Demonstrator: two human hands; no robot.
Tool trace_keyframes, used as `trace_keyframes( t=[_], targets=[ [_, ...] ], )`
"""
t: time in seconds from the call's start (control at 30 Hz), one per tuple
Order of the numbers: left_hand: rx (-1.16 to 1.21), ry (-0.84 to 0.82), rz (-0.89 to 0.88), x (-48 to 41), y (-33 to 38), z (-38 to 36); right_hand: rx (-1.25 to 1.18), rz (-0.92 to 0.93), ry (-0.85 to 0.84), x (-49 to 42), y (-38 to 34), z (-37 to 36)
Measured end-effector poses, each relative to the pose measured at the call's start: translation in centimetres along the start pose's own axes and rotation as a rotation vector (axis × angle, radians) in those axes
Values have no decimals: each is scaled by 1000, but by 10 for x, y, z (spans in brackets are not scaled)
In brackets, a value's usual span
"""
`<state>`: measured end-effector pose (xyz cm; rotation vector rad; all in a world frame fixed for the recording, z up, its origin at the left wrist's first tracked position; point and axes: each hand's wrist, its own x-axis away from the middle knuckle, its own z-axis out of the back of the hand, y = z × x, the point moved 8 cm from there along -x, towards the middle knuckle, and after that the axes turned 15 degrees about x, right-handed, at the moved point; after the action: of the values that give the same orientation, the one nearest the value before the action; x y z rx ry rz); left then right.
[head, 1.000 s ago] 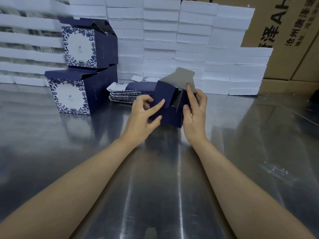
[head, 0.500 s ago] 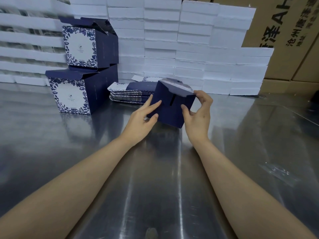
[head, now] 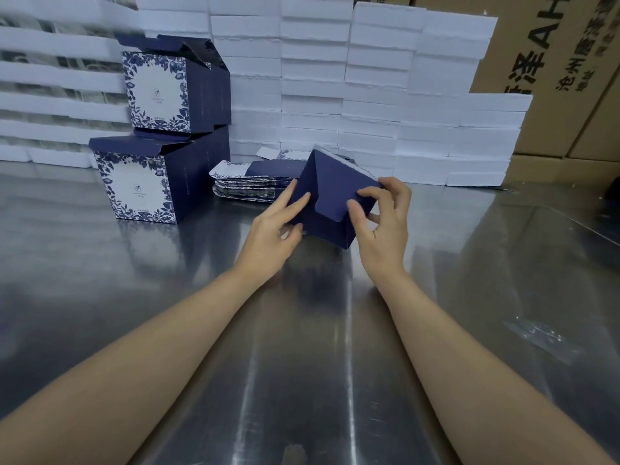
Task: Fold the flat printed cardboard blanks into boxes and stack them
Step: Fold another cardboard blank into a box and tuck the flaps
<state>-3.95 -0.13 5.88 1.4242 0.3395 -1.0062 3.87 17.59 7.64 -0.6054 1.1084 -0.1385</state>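
Navy box is mid-table, tilted onto 1 low corner; we can't tell whether that corner touches the steel table or sits just above it. Curved tuck flap lies down over the near face and looks closed or close to it.

Left hand: fingers straight, pressed flat on the box's left face, not wrapped round anything. Right hand: thumb and fingers curled, pinching the box's right corner.

Risks as we read them:
- flap only laid over, not tucked, so it springs back when the pinch lets go
- pinch on the corner dents or creases thin card
- flat left fingers on glossy print can slide, and the box then rotates on its low corner
- steel is slick, so a push sideways skates the box instead of seating the flap

Room and edges:
- stack of flat blanks is just behind the box, near the left fingertips; a backward shove would fan it
- 2 folded boxes, lower box and upper box, stand well to the left, top flaps up; the upper one sits offset, so we'd place the next gently
- white foam slabs wall off the rear, brown cartons behind them to the right
- bare steel runs near and right, except a clear plastic scrap
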Motion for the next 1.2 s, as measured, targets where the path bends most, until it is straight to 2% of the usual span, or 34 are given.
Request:
trace_keyframes(
  t=[0.3,0.43,0.87,1.1,1.2],
  targets=[
    [-292,-33,-293,4,35,-15,17,-65,51,-3,12,3],
    [-341,-33,-311,6,42,-18,-24,-85,104,-3,15,6],
    [-484,-89,-379,9,53,-28,118,-157,149,-3,20,12],
    [-420,16,-297,6,46,-19,47,-107,89,-1,11,6],
    [-412,-8,-316,6,46,-22,82,-140,84,0,12,7]
  ],
)
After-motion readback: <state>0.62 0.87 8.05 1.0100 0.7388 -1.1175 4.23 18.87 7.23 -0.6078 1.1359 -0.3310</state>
